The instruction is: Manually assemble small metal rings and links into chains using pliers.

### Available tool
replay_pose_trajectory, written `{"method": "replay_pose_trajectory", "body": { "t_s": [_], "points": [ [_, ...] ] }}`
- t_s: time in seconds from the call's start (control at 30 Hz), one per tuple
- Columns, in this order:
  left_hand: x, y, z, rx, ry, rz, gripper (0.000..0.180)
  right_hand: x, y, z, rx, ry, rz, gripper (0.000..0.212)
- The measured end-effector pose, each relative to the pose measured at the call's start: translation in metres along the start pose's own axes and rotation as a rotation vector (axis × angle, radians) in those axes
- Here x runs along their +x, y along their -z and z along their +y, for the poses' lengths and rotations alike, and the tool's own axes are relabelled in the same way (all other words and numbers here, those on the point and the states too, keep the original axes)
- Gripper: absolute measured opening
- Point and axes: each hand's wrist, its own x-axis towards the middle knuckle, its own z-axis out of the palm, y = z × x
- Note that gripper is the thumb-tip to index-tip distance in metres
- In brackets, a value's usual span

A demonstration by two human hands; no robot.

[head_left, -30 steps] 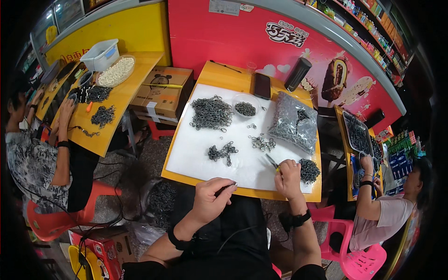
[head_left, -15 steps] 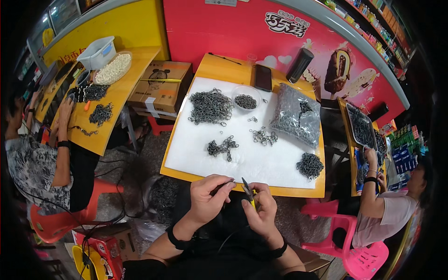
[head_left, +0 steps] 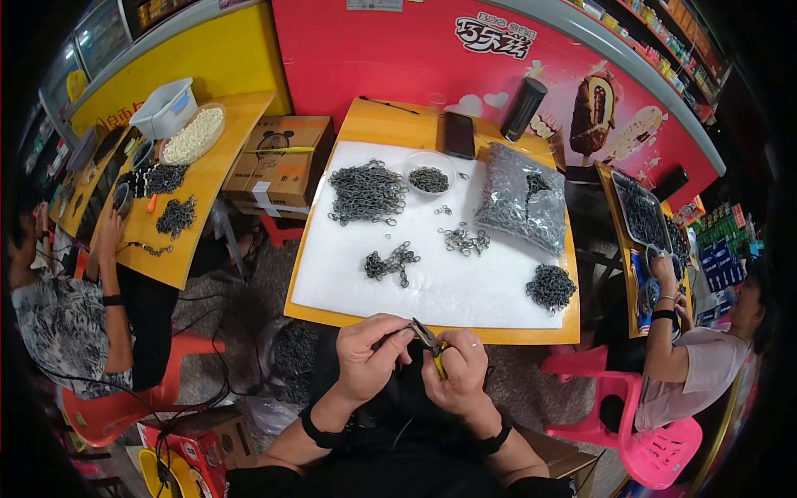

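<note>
In front of the table's near edge, my left hand (head_left: 364, 355) pinches a small dark metal piece, too little to make out. Wrapped in my right hand (head_left: 459, 370) is a pair of pliers (head_left: 426, 336) with yellow handles. Their dark jaws point up and left, meeting the left fingertips at that piece. On the white foam sheet (head_left: 332, 286) beyond lie a small heap of dark chain links (head_left: 388, 266) and a looser scatter of links (head_left: 465, 241). A big pile of linked chain pieces (head_left: 366, 192) sits at the far left, a round pile (head_left: 550, 288) at the right.
A clear tub of links (head_left: 428, 180), a bulging plastic bag of links (head_left: 523, 199), a phone (head_left: 458, 135) and a black cylinder (head_left: 524, 109) stand toward the back. People work at side tables left and right. A pink chair (head_left: 614, 407) is at the right.
The pliers have turned leftward, and their jaws have come to the left fingertips. My right hand has rolled over with them. The view has shifted slightly.
</note>
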Motion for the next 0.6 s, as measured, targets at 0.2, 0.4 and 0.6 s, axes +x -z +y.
{"method": "replay_pose_trajectory", "body": {
  "t_s": [0.2,0.4,0.6],
  "points": [
    [0.0,-0.001,-0.001,-0.028,0.01,-0.005,0.011,-0.007,-0.002,0.006,-0.044,0.065,-0.006,0.026],
    [0.002,-0.003,0.002,0.019,0.013,0.01,0.009,-0.009,0.001,0.002,0.146,-0.112,-0.086,0.018],
    [0.003,0.001,0.0,0.093,-0.056,0.008,0.008,-0.015,0.01,0.003,1.267,-0.813,-0.145,0.025]
  ]
}}
